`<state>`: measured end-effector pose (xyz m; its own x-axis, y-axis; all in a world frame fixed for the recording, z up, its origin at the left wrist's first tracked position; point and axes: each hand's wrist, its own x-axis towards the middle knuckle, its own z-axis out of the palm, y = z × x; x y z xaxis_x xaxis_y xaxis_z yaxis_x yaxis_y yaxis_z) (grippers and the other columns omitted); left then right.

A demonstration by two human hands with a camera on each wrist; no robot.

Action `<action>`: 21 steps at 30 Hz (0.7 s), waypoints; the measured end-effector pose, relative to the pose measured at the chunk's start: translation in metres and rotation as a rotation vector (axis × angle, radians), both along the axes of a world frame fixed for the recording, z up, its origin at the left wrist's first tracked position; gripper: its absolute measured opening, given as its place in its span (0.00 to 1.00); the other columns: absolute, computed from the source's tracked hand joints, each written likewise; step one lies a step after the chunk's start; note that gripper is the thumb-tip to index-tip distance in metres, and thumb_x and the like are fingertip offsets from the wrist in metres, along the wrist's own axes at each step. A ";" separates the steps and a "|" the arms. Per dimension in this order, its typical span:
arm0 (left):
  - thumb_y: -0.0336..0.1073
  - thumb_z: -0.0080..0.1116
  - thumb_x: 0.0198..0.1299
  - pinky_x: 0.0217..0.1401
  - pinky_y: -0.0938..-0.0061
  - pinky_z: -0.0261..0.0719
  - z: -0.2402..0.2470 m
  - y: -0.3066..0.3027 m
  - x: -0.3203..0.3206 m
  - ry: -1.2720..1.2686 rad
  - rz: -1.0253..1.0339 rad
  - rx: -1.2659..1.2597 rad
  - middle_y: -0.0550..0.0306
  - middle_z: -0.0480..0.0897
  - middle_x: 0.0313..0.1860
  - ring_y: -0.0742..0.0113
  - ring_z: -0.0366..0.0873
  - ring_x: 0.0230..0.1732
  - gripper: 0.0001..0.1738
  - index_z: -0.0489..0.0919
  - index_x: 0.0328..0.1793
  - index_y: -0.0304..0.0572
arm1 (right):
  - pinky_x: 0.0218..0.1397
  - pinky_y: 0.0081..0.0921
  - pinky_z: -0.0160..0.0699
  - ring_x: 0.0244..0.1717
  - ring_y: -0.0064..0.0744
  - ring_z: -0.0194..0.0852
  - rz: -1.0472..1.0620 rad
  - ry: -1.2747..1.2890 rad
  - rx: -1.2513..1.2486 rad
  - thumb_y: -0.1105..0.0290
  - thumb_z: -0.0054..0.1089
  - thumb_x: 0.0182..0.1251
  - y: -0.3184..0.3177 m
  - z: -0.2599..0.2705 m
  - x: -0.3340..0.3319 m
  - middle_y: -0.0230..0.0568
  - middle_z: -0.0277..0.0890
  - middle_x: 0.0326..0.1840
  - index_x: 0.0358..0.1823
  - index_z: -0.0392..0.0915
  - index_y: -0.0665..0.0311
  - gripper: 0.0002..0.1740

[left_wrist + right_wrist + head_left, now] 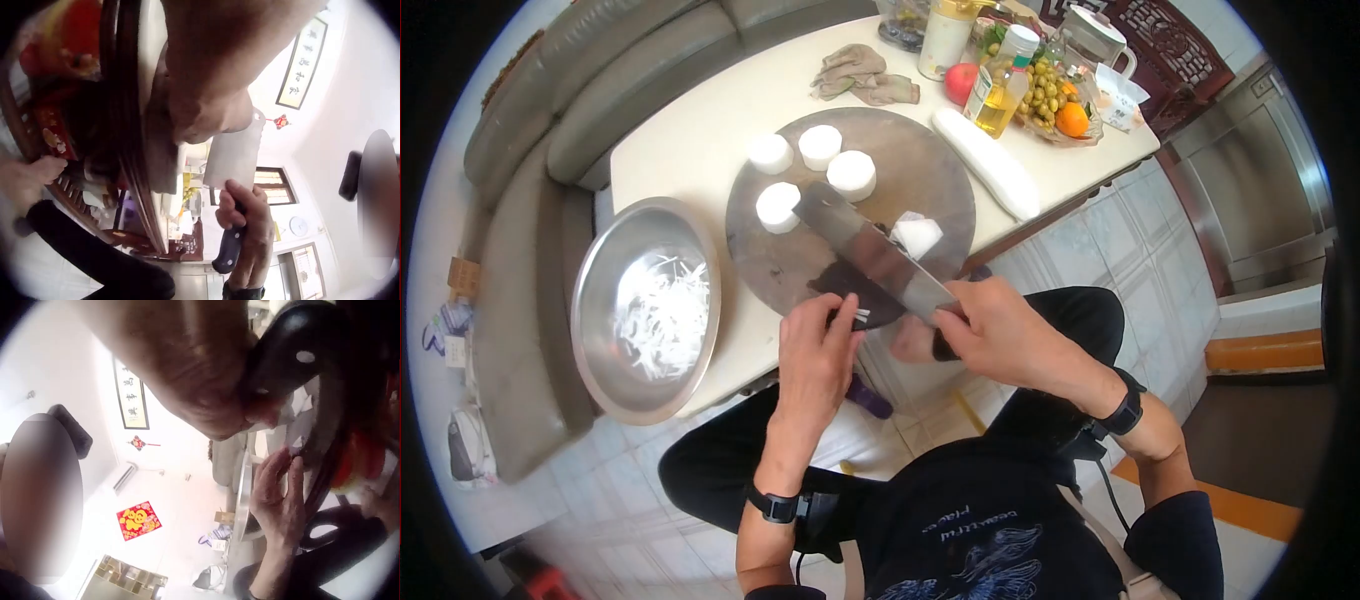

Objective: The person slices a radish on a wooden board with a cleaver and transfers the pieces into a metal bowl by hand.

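In the head view my right hand point(1010, 335) grips the dark handle of a broad cleaver point(875, 255), its blade slanting over the round cutting board point(750, 255). My left hand point(815, 345) is at the board's near edge, its thumb and fingertips pinching a few thin white radish strips point(862, 316). Several thick white radish rounds point(852, 176) stand toward the far left of the board. A smaller cut radish piece point(917, 235) lies right of the blade. The left wrist view shows the cleaver point(234, 153) with the right hand's fingers around its handle.
A steel bowl point(590, 310) of white shreds point(665, 320) stands left of the board. Right of it lies a long whole radish point(987, 162). Behind are a crumpled cloth point(860, 76), an oil bottle point(997, 92) and a fruit bowl point(1090, 138). The table edge is close to my knees.
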<state>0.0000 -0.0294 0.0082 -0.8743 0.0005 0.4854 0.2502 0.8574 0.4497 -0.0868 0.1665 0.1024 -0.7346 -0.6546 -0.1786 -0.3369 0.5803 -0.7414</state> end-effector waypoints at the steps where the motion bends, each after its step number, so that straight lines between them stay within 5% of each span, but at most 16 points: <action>1: 0.23 0.69 0.44 0.47 0.62 0.74 0.000 -0.001 -0.001 -0.020 -0.026 -0.050 0.51 0.78 0.46 0.52 0.76 0.45 0.23 0.82 0.51 0.36 | 0.34 0.43 0.74 0.29 0.62 0.77 -0.031 -0.075 0.001 0.71 0.54 0.64 0.002 0.001 0.002 0.62 0.74 0.23 0.29 0.74 0.75 0.11; 11: 0.23 0.68 0.43 0.41 0.65 0.72 -0.012 0.002 0.002 0.189 -0.049 -0.062 0.55 0.78 0.35 0.56 0.77 0.38 0.13 0.81 0.37 0.39 | 0.32 0.38 0.75 0.26 0.58 0.77 -0.063 -0.126 -0.091 0.72 0.52 0.67 0.025 -0.004 0.015 0.57 0.78 0.25 0.36 0.78 0.74 0.11; 14: 0.22 0.68 0.46 0.41 0.64 0.72 -0.003 -0.003 0.003 0.215 0.022 -0.014 0.55 0.79 0.36 0.54 0.77 0.39 0.11 0.81 0.37 0.38 | 0.32 0.35 0.75 0.24 0.52 0.78 -0.029 -0.092 -0.088 0.72 0.51 0.68 0.024 -0.005 0.019 0.57 0.80 0.26 0.36 0.79 0.75 0.11; 15: 0.22 0.68 0.46 0.41 0.64 0.72 0.000 -0.011 0.005 0.221 0.035 -0.025 0.55 0.79 0.36 0.54 0.77 0.39 0.11 0.81 0.37 0.38 | 0.28 0.32 0.70 0.21 0.40 0.70 -0.045 -0.120 -0.124 0.72 0.51 0.67 0.023 -0.005 0.021 0.51 0.74 0.21 0.35 0.76 0.76 0.11; 16: 0.23 0.67 0.50 0.45 0.62 0.73 0.004 -0.023 0.008 0.240 0.139 -0.033 0.53 0.80 0.40 0.52 0.77 0.42 0.11 0.81 0.40 0.38 | 0.24 0.29 0.66 0.18 0.28 0.62 -0.060 -0.150 -0.162 0.72 0.51 0.67 0.021 -0.005 0.023 0.45 0.69 0.17 0.34 0.74 0.76 0.11; 19: 0.25 0.65 0.54 0.51 0.59 0.72 0.025 -0.062 0.017 0.268 0.439 -0.172 0.48 0.81 0.49 0.48 0.77 0.49 0.13 0.82 0.47 0.36 | 0.24 0.26 0.65 0.19 0.23 0.62 -0.059 -0.223 -0.159 0.72 0.51 0.67 0.013 -0.002 0.025 0.39 0.71 0.18 0.35 0.75 0.75 0.10; 20: 0.25 0.64 0.55 0.54 0.58 0.71 0.032 -0.073 0.019 0.272 0.625 -0.288 0.44 0.80 0.54 0.46 0.76 0.53 0.15 0.82 0.50 0.35 | 0.27 0.29 0.70 0.20 0.28 0.70 -0.027 -0.160 -0.165 0.73 0.50 0.68 0.010 -0.003 0.026 0.49 0.74 0.19 0.33 0.74 0.76 0.11; 21: 0.25 0.64 0.55 0.54 0.58 0.71 0.032 -0.081 0.021 0.280 0.637 -0.295 0.44 0.80 0.54 0.46 0.76 0.53 0.15 0.82 0.50 0.35 | 0.27 0.29 0.70 0.20 0.28 0.70 -0.014 -0.153 -0.172 0.73 0.50 0.68 0.006 -0.007 0.026 0.49 0.74 0.19 0.33 0.74 0.76 0.11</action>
<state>0.0212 -0.1103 0.0407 -0.5928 -0.2992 0.7477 -0.2629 0.9495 0.1715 -0.0607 0.1727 0.0957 -0.7167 -0.6750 -0.1755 -0.2058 0.4450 -0.8715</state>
